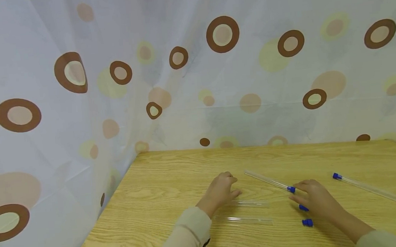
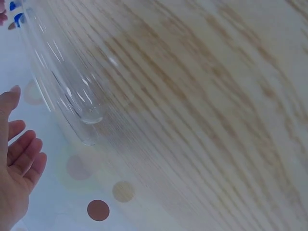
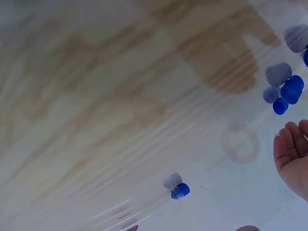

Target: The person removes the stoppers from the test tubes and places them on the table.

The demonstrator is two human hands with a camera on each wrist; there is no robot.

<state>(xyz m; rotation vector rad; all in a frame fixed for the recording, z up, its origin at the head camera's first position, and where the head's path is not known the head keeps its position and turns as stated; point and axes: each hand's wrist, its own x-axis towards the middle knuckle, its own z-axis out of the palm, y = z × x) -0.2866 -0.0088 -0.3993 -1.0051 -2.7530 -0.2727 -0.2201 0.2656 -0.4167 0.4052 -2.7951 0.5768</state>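
Observation:
My left hand (image 1: 221, 192) hovers over the table with fingers loosely bent, holding nothing; in the left wrist view its fingers are spread and relaxed. Two clear uncapped test tubes (image 1: 251, 203) (image 1: 245, 219) lie close by, side by side. Between my hands, a test tube with a blue cap (image 1: 268, 180) lies slanted on the table. The fingertips of my right hand (image 1: 316, 199) are right at that cap (image 1: 291, 189), and nothing shows in its grasp. Two loose blue caps lie by the right hand: one cap (image 1: 303, 207) partly hidden under it, another cap (image 1: 307, 223) nearer me.
Another blue-capped test tube (image 1: 373, 191) lies slanted at the right of the wooden table (image 1: 148, 206). A white curtain (image 1: 194, 80) with brown and yellow circles hangs behind the table and along its left side.

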